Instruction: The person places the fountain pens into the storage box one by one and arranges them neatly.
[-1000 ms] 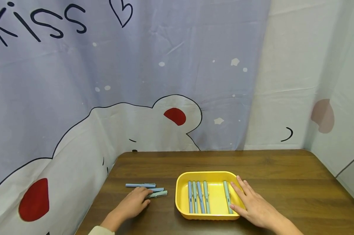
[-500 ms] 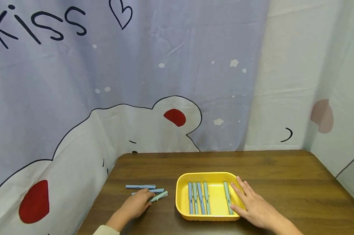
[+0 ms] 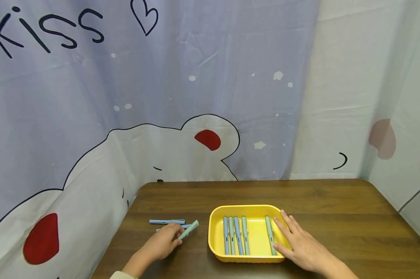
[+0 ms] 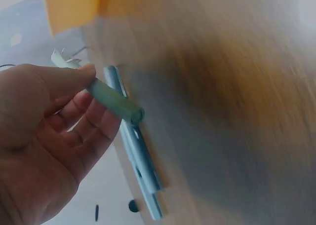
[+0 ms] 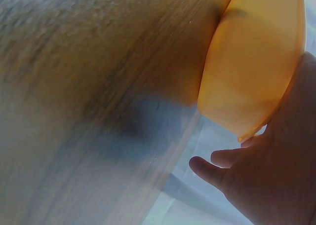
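My left hand [image 3: 163, 241] pinches a pale green pen [image 3: 189, 229] between thumb and fingers, tilted with its clip end up and to the right. In the left wrist view the same green pen [image 4: 116, 101] crosses in front of two blue pens [image 4: 143, 158] on the table. From the head, one blue pen [image 3: 166, 222] shows whole; the other is partly hidden by the fingers. My right hand [image 3: 305, 246] rests with fairly straight fingers over the right rim of a yellow tray [image 3: 246, 259]. Several blue and green pens [image 3: 236, 235] lie side by side inside, one green pen [image 3: 270, 235] apart near that hand.
The brown wooden table [image 3: 321, 205] extends behind and right of the tray. A printed curtain [image 3: 154, 151] hangs along its back and left edges. Bare wood separates the left hand from the tray.
My left hand has taken hold of the green pen and tilted it, its clip end now higher. The right hand and the tray stay where they were.
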{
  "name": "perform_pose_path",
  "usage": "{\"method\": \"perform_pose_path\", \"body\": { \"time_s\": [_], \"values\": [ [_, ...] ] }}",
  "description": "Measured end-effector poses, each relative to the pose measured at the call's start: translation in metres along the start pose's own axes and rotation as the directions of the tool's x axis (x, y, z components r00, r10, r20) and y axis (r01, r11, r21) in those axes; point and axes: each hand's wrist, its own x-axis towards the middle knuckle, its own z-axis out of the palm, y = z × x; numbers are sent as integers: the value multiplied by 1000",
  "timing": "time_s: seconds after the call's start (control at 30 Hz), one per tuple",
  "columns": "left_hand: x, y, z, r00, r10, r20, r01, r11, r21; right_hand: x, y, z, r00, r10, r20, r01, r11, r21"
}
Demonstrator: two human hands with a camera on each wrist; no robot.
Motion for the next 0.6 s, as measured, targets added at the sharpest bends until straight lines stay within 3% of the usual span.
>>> {"method": "perform_pose_path", "body": {
  "time_s": [0.17,0.3,0.4,0.53,0.6],
  "values": [
    [2,11,-6,998,-65,-13,63,989,-135,0,0,1,1000,-4,-6,4,1000,-2],
    [3,18,-10,992,-124,-12,117,962,-246,0,1,2,1000,-11,-14,11,1000,-4],
    [5,22,-12,987,-159,3,148,909,-390,0,1,3,1000,-16,-17,16,1000,-2],
    [6,27,-13,984,-176,37,164,797,-581,0,1,3,999,-23,-22,22,1000,-4],
    [6,29,-14,984,-173,44,163,769,-618,-1,1,3,999,-24,-23,24,1000,-5]
  ]
}}
